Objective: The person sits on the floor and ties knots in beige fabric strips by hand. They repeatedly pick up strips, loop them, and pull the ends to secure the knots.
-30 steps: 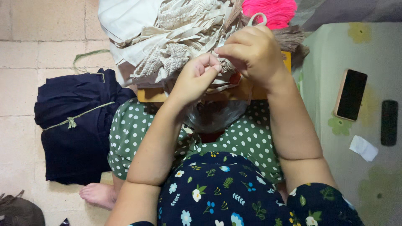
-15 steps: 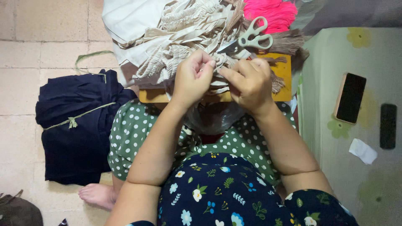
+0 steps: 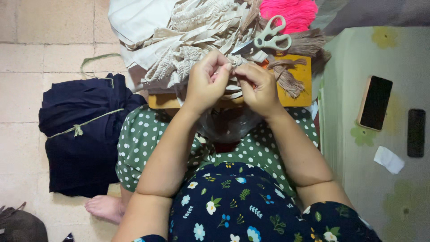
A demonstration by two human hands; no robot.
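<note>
My left hand (image 3: 207, 81) and my right hand (image 3: 256, 88) are close together above my lap, fingertips pinched on a piece of beige gathered fabric (image 3: 192, 49). The fabric spills from a heap in front of me onto an orange board (image 3: 299, 85). Cream-handled scissors (image 3: 268, 40) lie on the heap just beyond my right hand. A brown tassel of threads (image 3: 286, 78) rests on the board by my right hand. What exactly sits between the fingertips is hidden.
A pink yarn bundle (image 3: 290, 12) lies at the back. A folded dark navy cloth (image 3: 80, 134) lies on the tiled floor to the left. To the right, a pale green mat (image 3: 358, 179) holds a phone (image 3: 375, 103), a black remote (image 3: 416, 132) and a white scrap (image 3: 389, 159).
My right hand has come down off the scissors, which now lie uncovered on the heap. Both hands have drawn together lower, pinching the beige fabric.
</note>
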